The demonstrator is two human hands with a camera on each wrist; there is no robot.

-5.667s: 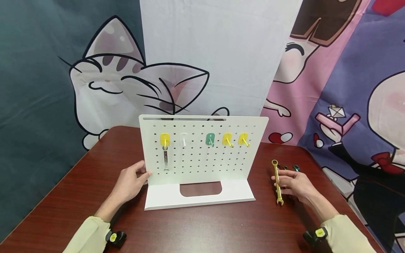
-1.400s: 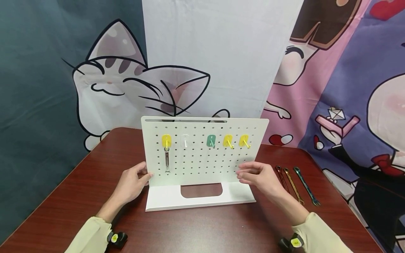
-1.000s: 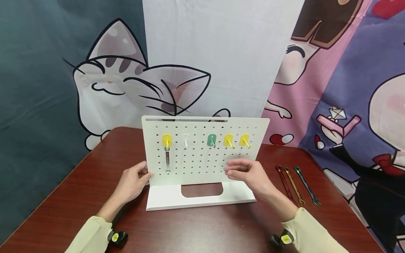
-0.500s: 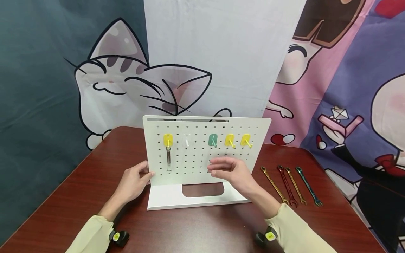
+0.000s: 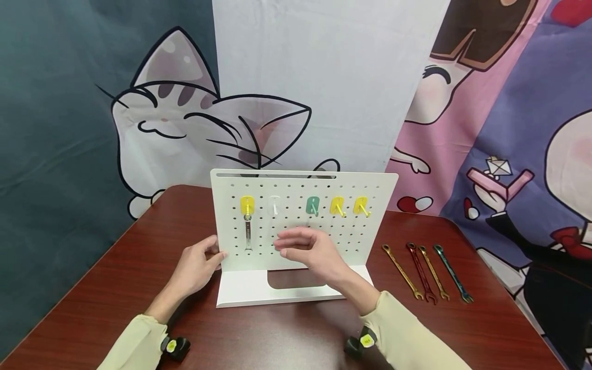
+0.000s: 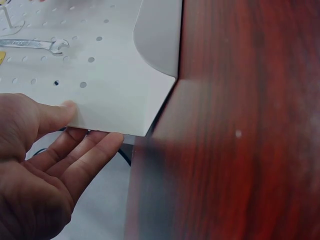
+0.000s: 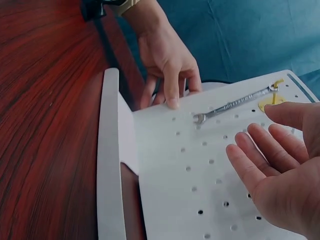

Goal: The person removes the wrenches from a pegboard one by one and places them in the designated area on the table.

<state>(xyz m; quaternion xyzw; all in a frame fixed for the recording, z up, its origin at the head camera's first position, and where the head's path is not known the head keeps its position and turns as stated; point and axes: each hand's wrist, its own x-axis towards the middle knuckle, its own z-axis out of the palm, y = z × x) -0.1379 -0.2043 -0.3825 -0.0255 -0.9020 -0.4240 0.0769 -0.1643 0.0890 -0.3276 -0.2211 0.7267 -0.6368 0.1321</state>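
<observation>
A white pegboard (image 5: 356, 256) stands upright on its base. My left hand (image 5: 193, 267) grips its left side edge; in the left wrist view the thumb (image 6: 57, 116) presses the front while the fingers sit behind. From the leftmost yellow hook (image 5: 247, 204) hangs a silver combination wrench (image 7: 235, 104). In front of the board's lower middle, my right hand (image 5: 314, 254) is held with loosely bent fingers and nothing between them, just right of the hanging wrench. In the right wrist view its palm faces up and the fingers are apart from the wrench.
On the table (image 5: 296, 339) right of the board lie a gold wrench (image 5: 401, 271), a red wrench (image 5: 421, 272), a smaller gold wrench (image 5: 433, 273) and a green wrench (image 5: 453, 272). A clear hook (image 5: 275, 205), a green hook (image 5: 313, 205) and two yellow hooks (image 5: 338, 205) bear nothing.
Earlier my right hand held a gold wrench at the right; that wrench now lies with the others. The right hand has moved left across the board. My left hand has kept its grip.
</observation>
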